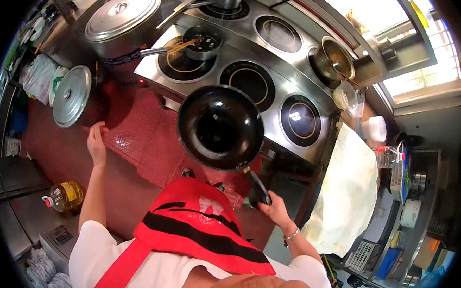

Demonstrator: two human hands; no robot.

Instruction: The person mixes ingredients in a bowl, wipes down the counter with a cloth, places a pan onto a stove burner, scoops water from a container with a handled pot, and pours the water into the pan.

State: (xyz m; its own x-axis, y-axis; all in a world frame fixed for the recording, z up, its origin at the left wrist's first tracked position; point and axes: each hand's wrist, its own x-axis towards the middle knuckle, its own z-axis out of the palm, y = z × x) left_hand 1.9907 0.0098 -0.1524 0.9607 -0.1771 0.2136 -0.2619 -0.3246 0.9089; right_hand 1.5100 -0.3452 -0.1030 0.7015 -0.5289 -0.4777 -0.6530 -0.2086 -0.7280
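My right hand (276, 209) is wrapped round the black handle of a dark wok (221, 128). The wok hangs in front of the stove's near edge, above the floor, with its inside facing up and a shine on its surface. Off to the left, my left hand (97, 139) is held out with its fingers stretched and nothing in them. Closest to that hand is a round metal lid (72, 96), a short way beyond the fingertips. Behind the wok lies the steel stove (178, 92) with several round black cooking plates.
A saucepan (203, 51) with chopsticks across it sits at the stove's left. A big lidded pot (123, 16) stands beside it, and a metal bowl (335, 58) at the right. An oil bottle (66, 195) is at lower left. A pale sheet (342, 194) covers the right-hand counter.
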